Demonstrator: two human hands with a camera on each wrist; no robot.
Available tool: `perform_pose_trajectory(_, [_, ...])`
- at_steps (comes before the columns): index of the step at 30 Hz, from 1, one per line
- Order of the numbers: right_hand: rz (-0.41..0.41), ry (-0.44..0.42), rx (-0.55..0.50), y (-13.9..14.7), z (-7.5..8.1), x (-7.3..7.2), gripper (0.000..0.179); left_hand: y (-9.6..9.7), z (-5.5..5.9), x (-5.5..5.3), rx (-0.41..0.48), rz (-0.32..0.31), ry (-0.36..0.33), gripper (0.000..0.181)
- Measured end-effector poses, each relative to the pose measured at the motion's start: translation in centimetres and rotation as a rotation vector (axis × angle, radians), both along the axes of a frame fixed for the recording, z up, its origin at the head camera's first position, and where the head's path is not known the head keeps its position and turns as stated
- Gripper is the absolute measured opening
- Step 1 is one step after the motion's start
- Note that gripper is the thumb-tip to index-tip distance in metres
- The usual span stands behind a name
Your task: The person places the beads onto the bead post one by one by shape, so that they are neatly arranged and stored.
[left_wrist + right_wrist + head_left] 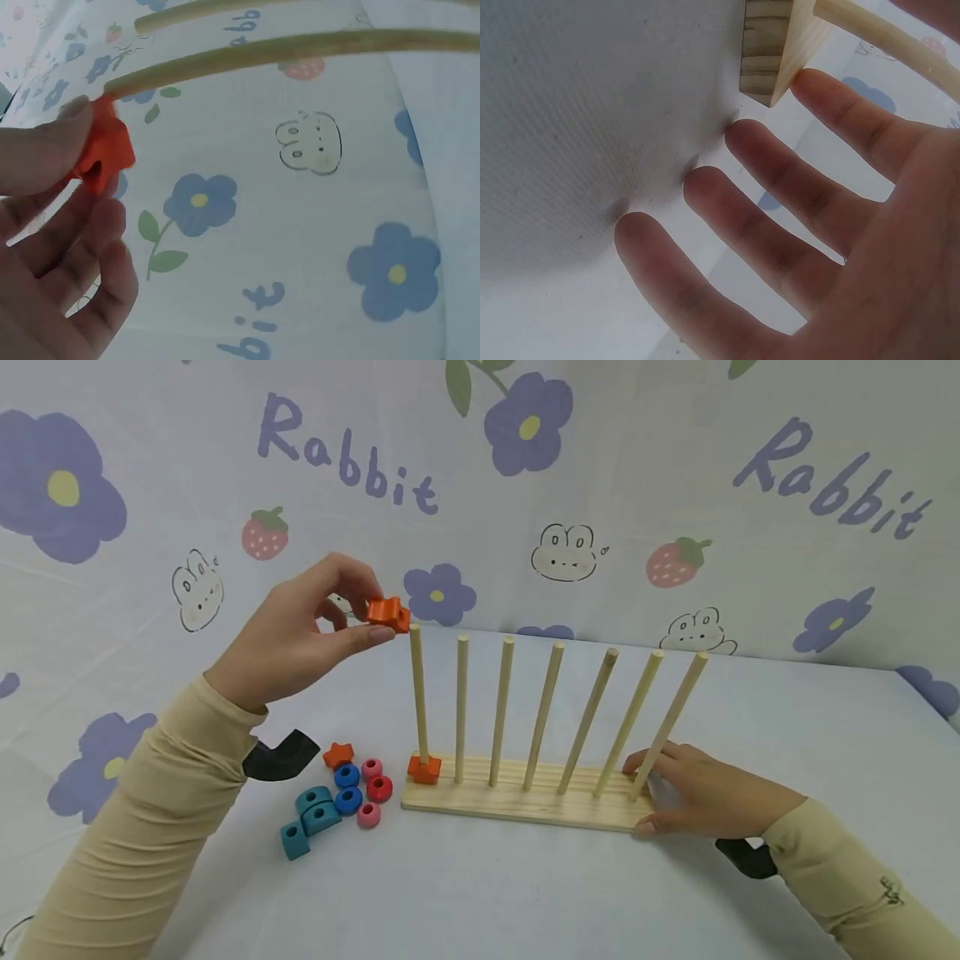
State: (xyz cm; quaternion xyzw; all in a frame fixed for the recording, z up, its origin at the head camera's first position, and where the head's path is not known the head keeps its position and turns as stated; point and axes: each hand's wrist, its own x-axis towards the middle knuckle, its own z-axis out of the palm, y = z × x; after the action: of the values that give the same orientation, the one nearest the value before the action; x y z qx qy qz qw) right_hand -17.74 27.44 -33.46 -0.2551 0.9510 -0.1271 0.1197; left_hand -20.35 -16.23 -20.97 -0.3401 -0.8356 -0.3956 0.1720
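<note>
In the head view, my left hand (300, 627) pinches an orange star bead (387, 611) between thumb and fingertips. The bead is beside the top of the leftmost peg (419, 693); the left wrist view shows the orange bead (109, 142) close against the peg's tip (112, 86). At the foot of that peg sits another orange star bead (424, 769). My right hand (705, 789) holds the right end of the wooden peg board (480, 802), thumb at the front edge and index finger at the back. Its other fingers (727, 202) touch the table in the right wrist view.
Left of the board lie loose beads: an orange star (339, 755), blue beads (348, 800), a red bead (379, 788), pink beads (368, 814) and teal curved blocks (295, 841). Several upright pegs (546, 718) stand along the board. A patterned cloth (480, 527) hangs behind.
</note>
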Motion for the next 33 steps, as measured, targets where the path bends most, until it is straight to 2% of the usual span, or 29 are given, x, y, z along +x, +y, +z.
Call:
perform_pose_trajectory(2, [0.002, -0.002, -0.003, -0.1, 0.0, 0.0, 0.070, 0.3, 0.1, 0.0, -0.050, 0.007, 0.087, 0.028])
perform_pose_trajectory(4, [0.008, -0.006, -0.007, -0.1, 0.1, 0.0, 0.069, 0.4, 0.1, -0.1, -0.062, -0.007, 0.132, 0.029])
perform_pose_trajectory(11, [0.002, -0.012, -0.012, 0.0, 0.1, 0.0, 0.069, 0.9, 0.2, -0.2, -0.071, -0.037, 0.179, 0.036])
perform_pose_trajectory(15, [0.004, -0.008, -0.016, 0.1, 0.0, 0.0, 0.069, 1.4, 0.3, -0.2, -0.050, -0.040, 0.166, 0.040])
perform_pose_trajectory(20, [0.015, -0.007, -0.028, 0.1, 0.1, 0.0, 0.068, 2.1, 0.4, -0.1, -0.030, -0.038, 0.104, 0.043])
perform_pose_trajectory(28, [0.031, 0.004, -0.031, 0.1, 0.1, 0.0, 0.067, 2.7, 0.0, 0.0, -0.075, -0.056, 0.075, 0.047])
perform_pose_trajectory(33, [0.029, 0.015, -0.020, 0.1, 0.1, 0.0, 0.067, 2.7, -0.4, -0.1, -0.109, -0.065, 0.041, 0.040])
